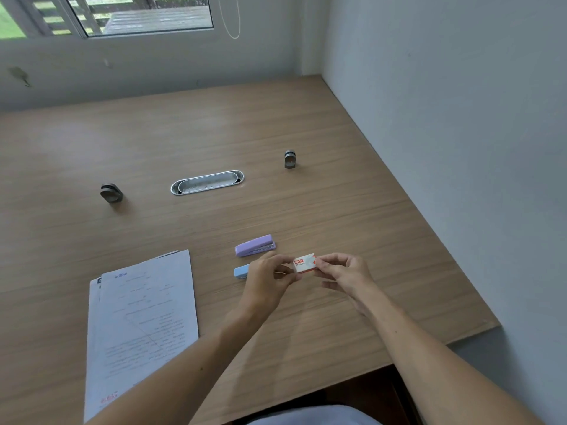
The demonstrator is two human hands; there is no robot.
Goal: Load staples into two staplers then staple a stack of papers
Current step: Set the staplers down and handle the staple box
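Observation:
A small white and red staples box (303,263) is held above the wooden table between both hands. My left hand (270,279) pinches its left end and my right hand (343,273) pinches its right end. A purple stapler (254,246) lies shut on the table just behind the hands. A light blue stapler (241,271) lies nearer me, mostly hidden behind my left hand. A stack of printed papers (141,326) lies to the left, near the table's front edge.
The wooden table (337,133) meets the grey wall on the right. An oval metal cable grommet (207,182) is set in the table's middle. Two short metal clamps (111,193) (289,159) stand on either side of it. A window is at the top left.

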